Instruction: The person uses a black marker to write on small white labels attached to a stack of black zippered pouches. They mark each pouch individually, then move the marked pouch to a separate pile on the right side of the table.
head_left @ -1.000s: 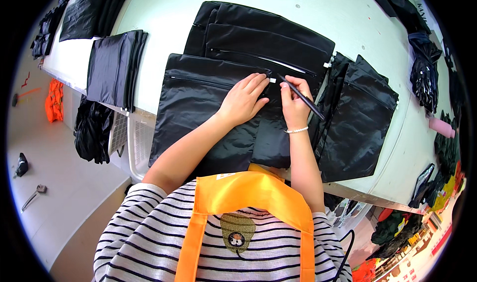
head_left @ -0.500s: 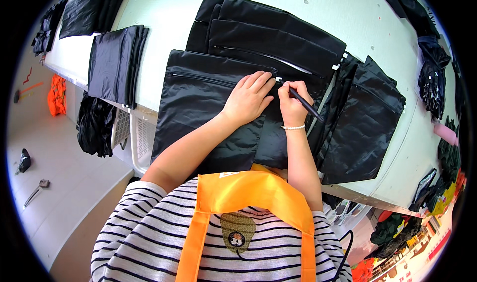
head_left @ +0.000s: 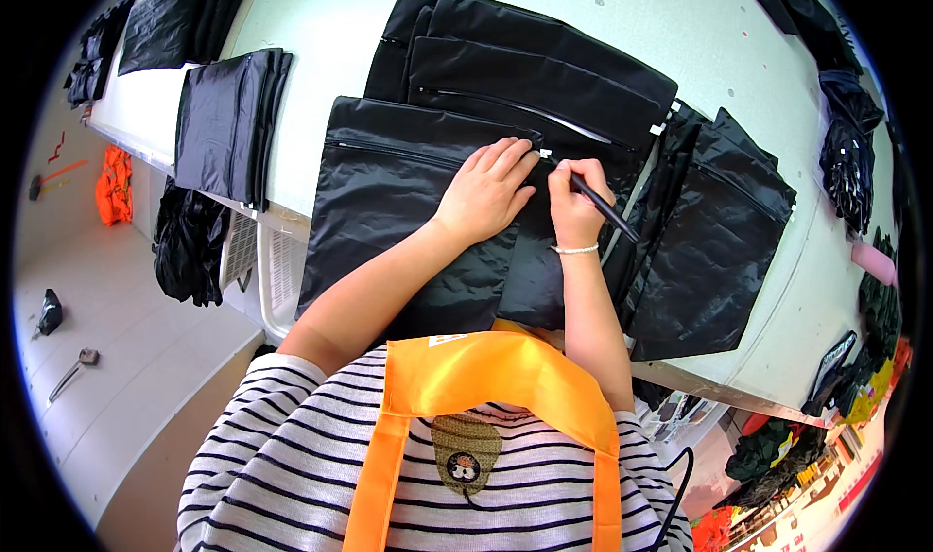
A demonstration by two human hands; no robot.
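In front of me on the table lies a black zippered fabric piece (head_left: 398, 231), flat, with its zipper running across the upper part. My left hand (head_left: 486, 190) rests palm down on it, fingers stretched toward a small white tag (head_left: 545, 154) at its upper right corner. A black pen (head_left: 609, 209) is gripped in my right hand (head_left: 576, 202), its tip end close to that tag; the exact tip is hard to make out. Behind lie more black zippered pieces (head_left: 544, 71), stacked and overlapping. Another black piece (head_left: 714, 251) lies to the right of my right forearm.
Farther left on the white table (head_left: 311, 27) is a stack of folded black pieces (head_left: 222, 129). Beneath the left edge stands a white plastic basket (head_left: 280, 270), with black fabric (head_left: 188, 246) hanging beside it. A pink roll (head_left: 873, 262) and dark bundles line the right side.
The right hand and pen have shifted very slightly to the right. My left hand stays in place on the black piece.
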